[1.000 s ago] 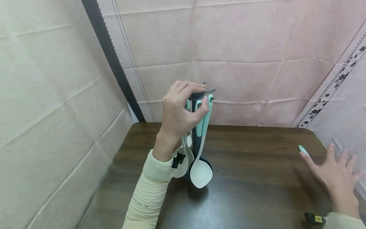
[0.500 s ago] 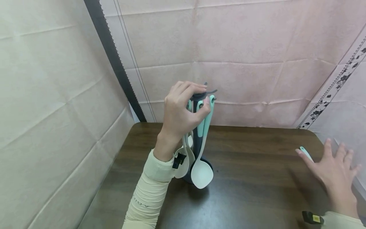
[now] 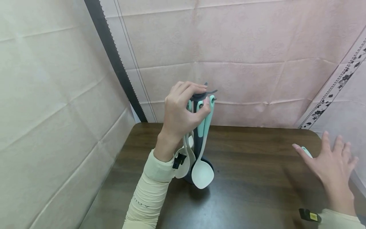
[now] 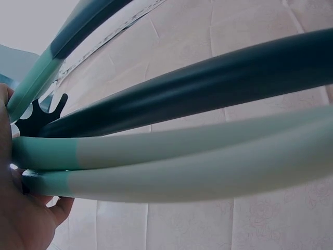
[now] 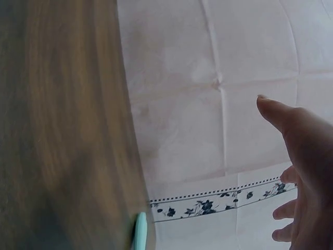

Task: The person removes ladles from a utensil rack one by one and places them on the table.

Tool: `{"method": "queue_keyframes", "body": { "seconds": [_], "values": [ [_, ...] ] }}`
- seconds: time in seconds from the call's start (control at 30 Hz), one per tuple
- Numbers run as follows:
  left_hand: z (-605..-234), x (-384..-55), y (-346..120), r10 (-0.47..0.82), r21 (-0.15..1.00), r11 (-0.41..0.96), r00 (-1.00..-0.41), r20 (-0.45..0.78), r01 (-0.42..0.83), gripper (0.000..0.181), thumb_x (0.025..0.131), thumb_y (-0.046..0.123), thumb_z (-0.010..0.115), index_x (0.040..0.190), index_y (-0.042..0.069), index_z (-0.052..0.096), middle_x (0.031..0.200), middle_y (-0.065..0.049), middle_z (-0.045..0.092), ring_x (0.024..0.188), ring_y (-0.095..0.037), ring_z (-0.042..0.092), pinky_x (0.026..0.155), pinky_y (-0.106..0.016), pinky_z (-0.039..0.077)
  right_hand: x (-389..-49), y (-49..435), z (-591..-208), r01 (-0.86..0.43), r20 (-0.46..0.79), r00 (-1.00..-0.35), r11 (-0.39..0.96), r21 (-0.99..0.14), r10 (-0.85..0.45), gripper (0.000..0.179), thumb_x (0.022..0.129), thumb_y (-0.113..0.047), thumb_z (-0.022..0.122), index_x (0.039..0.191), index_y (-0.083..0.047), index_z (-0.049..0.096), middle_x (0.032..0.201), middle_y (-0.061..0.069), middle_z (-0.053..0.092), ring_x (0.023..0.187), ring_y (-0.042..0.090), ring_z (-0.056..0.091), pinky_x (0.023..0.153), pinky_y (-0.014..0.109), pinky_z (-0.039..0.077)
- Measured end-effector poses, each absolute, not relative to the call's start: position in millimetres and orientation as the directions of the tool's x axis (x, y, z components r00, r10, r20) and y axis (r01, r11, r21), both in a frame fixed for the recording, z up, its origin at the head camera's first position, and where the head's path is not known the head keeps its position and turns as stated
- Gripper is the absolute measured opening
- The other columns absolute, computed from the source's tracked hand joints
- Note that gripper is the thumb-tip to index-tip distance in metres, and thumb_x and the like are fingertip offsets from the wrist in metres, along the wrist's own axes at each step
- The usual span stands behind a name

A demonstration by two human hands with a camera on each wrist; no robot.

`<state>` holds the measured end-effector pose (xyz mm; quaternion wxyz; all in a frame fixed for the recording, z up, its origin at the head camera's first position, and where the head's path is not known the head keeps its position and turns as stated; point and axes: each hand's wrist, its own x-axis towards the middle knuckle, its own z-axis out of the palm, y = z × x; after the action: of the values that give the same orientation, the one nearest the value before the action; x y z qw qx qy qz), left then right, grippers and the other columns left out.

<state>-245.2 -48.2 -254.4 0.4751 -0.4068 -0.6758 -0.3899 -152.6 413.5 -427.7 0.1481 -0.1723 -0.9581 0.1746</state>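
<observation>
My left hand (image 3: 183, 108) grips the top of a dark utensil stand (image 3: 197, 143), fingers over its hooked crown and thumb in front. Mint-handled utensils hang round the post, among them a spoon with a broad white head (image 3: 202, 175). In the left wrist view, pale shafts with mint ends (image 4: 49, 153) run beside the dark post (image 4: 208, 83), close to the palm. Far to the right, my right hand (image 3: 331, 167) is raised with fingers spread and holds nothing. Behind its thumb shows a mint handle (image 3: 307, 152); the rest of that item is hidden.
The brown wooden table (image 3: 251, 190) has rounded back corners. Creased pale cloth (image 3: 243, 73) hangs behind it and along both sides. A floral border strip (image 3: 323, 109) runs down the cloth at the right rear corner.
My right hand has drifted left and a little up in the head view, covering more of the mint handle. The left hand keeps its grip on the stand, which stays in place.
</observation>
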Motion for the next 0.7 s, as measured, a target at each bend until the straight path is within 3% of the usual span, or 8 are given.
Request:
{"method": "queue_keyframes", "body": {
  "seconds": [0.3,0.7],
  "values": [
    [-255.6,-245.4,-48.6,0.18,0.145,0.368,-0.223,0.958,0.918,0.025,0.089,0.022,0.069,0.101,0.002,0.078,0.107,-0.007,0.079,0.097,-0.022,0.066,0.078,-0.034,0.052,-165.4,395.8,-417.4,0.239,0.254,-0.904,0.9,-0.365,0.343,0.115,0.094,-0.076,0.051,0.169,-0.01,-0.007,0.169,0.035,-0.015,0.154,0.059,-0.016,0.108,0.088,-0.004],
    [-253.3,-243.9,-49.5,0.186,0.147,0.35,-0.223,0.957,0.925,0.023,0.088,0.021,0.071,0.099,0.002,0.077,0.107,-0.007,0.079,0.095,-0.023,0.066,0.079,-0.034,0.051,-182.4,363.7,-407.5,0.153,0.277,-0.916,0.892,-0.425,0.29,0.112,0.096,-0.073,0.053,0.169,-0.012,-0.006,0.171,0.031,-0.013,0.155,0.055,-0.017,0.112,0.085,-0.006]
  ]
}}
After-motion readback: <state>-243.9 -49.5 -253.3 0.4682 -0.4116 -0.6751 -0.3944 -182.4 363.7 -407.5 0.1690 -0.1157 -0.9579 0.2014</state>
